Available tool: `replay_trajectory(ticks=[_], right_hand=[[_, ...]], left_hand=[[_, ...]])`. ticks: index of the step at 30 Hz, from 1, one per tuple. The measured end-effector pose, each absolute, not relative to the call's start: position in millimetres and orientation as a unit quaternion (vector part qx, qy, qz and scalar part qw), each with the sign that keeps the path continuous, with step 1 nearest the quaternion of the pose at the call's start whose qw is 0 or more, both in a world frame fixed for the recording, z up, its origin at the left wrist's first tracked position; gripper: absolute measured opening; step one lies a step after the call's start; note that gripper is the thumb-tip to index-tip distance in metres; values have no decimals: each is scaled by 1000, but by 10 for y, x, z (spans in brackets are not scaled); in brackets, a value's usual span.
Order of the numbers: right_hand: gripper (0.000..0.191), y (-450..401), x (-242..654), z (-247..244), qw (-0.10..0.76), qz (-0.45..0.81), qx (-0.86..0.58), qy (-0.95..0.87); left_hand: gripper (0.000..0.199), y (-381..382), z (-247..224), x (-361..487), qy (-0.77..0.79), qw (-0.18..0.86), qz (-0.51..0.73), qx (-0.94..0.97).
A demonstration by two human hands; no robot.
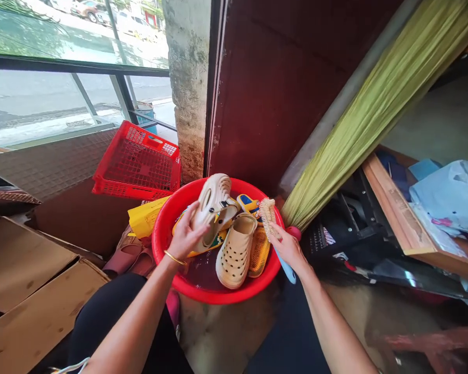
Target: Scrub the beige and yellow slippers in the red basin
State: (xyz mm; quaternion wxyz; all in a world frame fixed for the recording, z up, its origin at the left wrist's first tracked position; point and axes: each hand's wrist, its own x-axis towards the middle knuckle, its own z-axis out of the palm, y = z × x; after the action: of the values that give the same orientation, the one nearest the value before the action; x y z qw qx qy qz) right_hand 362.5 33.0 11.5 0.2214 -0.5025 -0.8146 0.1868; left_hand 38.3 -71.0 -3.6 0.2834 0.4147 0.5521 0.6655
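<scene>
My left hand (187, 231) grips a pale clog (215, 200) by its side, tilted above a red basin (222, 297). A scrub brush (268, 212) with light bristles and a blue handle is in my right hand (286, 244), over the basin's right rim. Inside the basin a beige clog (237, 254) with holes rests toe toward me. Against it lies a yellow-orange slipper (260, 253), and behind them is a yellow and blue slipper (249, 203). More yellow footwear is partly hidden under the held clog. Dark water shows at the basin's bottom.
A red plastic crate (140, 163) stands behind the basin at left, near a yellow item (146, 215) and pinkish shoes (127, 252). Cardboard (42, 291) fills the left side. A yellow-green curtain (374, 114) hangs at right beside a wooden shelf (398, 208).
</scene>
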Motion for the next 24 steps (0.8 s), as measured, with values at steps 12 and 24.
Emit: replay_trajectory(ticks=[12,24], right_hand=[[60,458,3898,-222,293,389,-570,-662],[50,309,3748,-159,313,394,-508,-700]], left_hand=[[48,-601,-225,-385,812,103,422,389],[79,-288,-537,1430,608,45,171,774]])
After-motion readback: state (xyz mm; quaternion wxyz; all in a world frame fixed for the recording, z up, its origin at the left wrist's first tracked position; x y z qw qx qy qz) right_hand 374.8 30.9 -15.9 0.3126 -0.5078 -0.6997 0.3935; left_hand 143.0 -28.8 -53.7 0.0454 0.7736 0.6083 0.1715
